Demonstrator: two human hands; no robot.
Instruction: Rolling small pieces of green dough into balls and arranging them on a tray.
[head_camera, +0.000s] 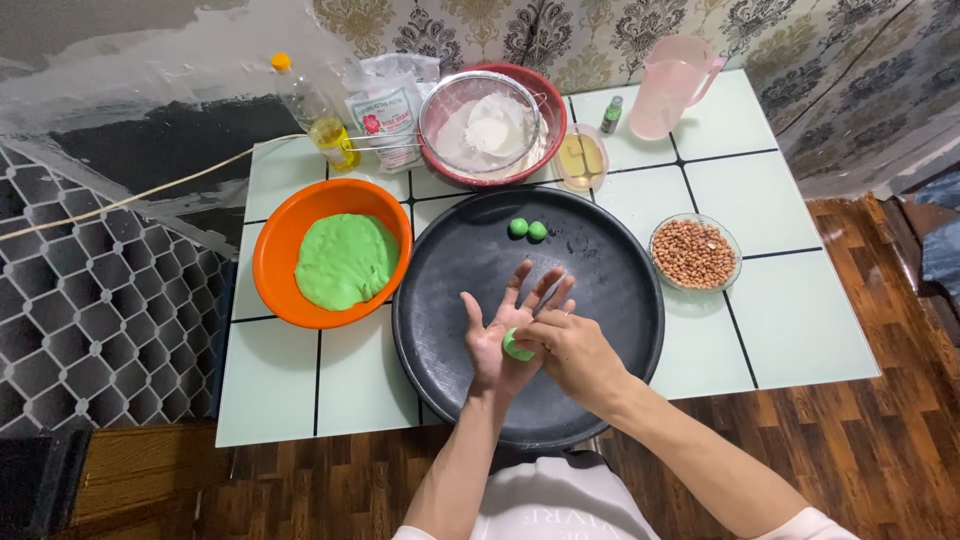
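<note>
My left hand (497, 330) lies palm up over the round black tray (450, 270), fingers spread. A small piece of green dough (514, 348) rests on that palm. My right hand (572, 352) presses down on the dough from the right, fingers curled over it. Two small green dough balls (527, 229) sit side by side at the far part of the tray. An orange bowl (275, 250) holding a large mass of green dough (345, 260) stands to the left of the tray.
A glass bowl of peanuts (693, 253) sits right of the tray. At the back stand a red bowl with a sieve of white flour (490, 128), a flour bag (385, 110), an oil bottle (312, 108), a small glass dish (582, 158), a tiny green bottle (611, 113) and a pink jug (670, 85).
</note>
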